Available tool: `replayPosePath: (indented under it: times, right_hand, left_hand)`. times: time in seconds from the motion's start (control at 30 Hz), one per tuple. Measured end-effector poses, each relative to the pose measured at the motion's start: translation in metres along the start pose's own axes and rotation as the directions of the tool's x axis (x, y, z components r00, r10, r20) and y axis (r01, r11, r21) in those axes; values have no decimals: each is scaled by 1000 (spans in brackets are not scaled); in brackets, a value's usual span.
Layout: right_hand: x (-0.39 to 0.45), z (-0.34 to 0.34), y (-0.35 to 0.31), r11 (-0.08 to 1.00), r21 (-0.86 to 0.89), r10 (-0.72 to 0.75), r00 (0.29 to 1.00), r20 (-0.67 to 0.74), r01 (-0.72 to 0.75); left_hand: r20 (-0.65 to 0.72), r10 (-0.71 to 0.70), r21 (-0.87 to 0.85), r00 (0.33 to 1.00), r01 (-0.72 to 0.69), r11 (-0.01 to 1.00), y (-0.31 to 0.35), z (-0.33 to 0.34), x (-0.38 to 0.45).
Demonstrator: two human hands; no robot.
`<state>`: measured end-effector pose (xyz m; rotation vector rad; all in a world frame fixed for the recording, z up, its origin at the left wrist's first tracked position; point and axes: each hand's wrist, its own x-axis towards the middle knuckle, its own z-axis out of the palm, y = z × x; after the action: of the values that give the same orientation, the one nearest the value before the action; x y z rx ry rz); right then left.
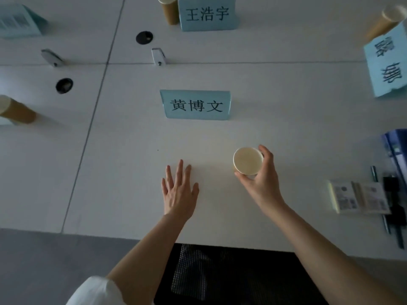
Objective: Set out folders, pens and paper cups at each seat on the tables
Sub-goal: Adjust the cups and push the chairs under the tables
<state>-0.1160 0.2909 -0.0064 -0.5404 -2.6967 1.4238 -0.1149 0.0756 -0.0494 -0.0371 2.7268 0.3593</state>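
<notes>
My right hand [262, 183] grips a paper cup [247, 160] by its side, thumb near and fingers far, its mouth facing up, in front of and to the right of a blue name card [196, 105]. My left hand [179, 190] lies flat with fingers spread on the white table [123, 172], to the left of the cup. Other paper cups stand at the left edge [16, 111], far middle [168, 9] and far right [384, 20]. Blue folders [396, 148] and pens [384, 216] lie at the right edge.
Two more blue name cards stand at the far middle [207, 14] and far right [386, 62]. Black cable holes [144, 37] and small white devices [158, 56] sit along the table seam. Cards with printed codes [357, 198] lie right. A black mesh chair [231, 276] is below me.
</notes>
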Motion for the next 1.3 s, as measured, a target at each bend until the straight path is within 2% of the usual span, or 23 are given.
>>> replayPosePath:
  times: [0.2,0.3,0.53,0.73,0.87,1.0,1.3]
  right_hand:
    - [81,-19,-14,1000,-9,-27,999,-21,27]
    - [125,-15,-19,999,0,-54,998,-20,54]
    - [200,10,-20,997,34,-70,997,-40,71]
    - [210,18,-14,996,24,-83,996,35,82]
    - [209,18,-7,997,81,-2,995,100,-6]
    - [201,22,3,994,95,48,996,73,-55]
    - [198,29,9,999,4,50,999,5,-50]
  left_hand:
    - [-113,-46,-41,992,42,998,29,-7,57]
    - [-135,-125,-77,983,116,990,42,2,81]
    - [-251,-149,-28,957,147,989,42,20,86]
    - [-272,-140,-10,952,143,990,43,21,86]
    - [-276,-137,-9,951,140,990,41,22,86]
    - [-279,-136,-16,951,137,990,43,20,86]
    - [-306,-132,-26,943,131,991,42,20,85]
